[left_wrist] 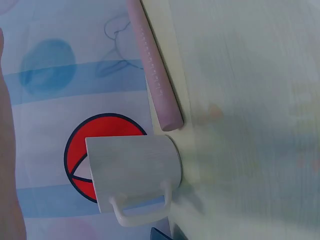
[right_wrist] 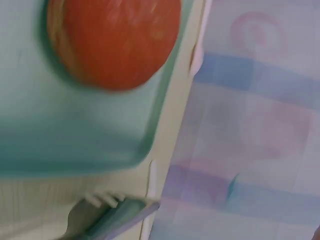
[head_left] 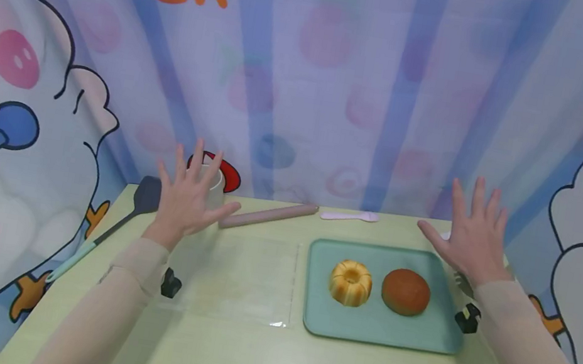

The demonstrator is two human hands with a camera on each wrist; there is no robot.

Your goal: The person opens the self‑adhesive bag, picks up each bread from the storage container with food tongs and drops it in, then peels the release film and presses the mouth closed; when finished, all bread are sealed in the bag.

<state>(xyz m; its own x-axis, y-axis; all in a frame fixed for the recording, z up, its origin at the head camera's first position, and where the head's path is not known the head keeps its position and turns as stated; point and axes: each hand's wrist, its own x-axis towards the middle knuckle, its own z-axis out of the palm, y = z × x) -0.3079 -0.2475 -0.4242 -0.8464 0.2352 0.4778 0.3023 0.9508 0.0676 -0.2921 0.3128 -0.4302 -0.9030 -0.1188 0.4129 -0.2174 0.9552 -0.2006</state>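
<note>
My left hand (head_left: 187, 204) is raised with fingers spread, holding nothing, in front of a white mug (head_left: 217, 192) that it partly hides. The left wrist view shows the mug (left_wrist: 137, 170) with its handle, near the end of a pinkish rolling pin (left_wrist: 155, 70). Also raised and holding nothing, my right hand (head_left: 469, 245) spreads its fingers past the right back corner of a green tray (head_left: 376, 332). On that tray lie a ring-shaped fluted cake (head_left: 351, 283) and a round brown bun (head_left: 405, 292). A fork (right_wrist: 82, 217) lies beside the tray, partly cut off.
A spatula (head_left: 146, 197) with a dark blade lies along the table's left side. A clear sheet (head_left: 241, 282) lies left of the tray. Near the back edge is a pale pink utensil (head_left: 349, 216). A printed curtain (head_left: 327, 98) rises behind the table.
</note>
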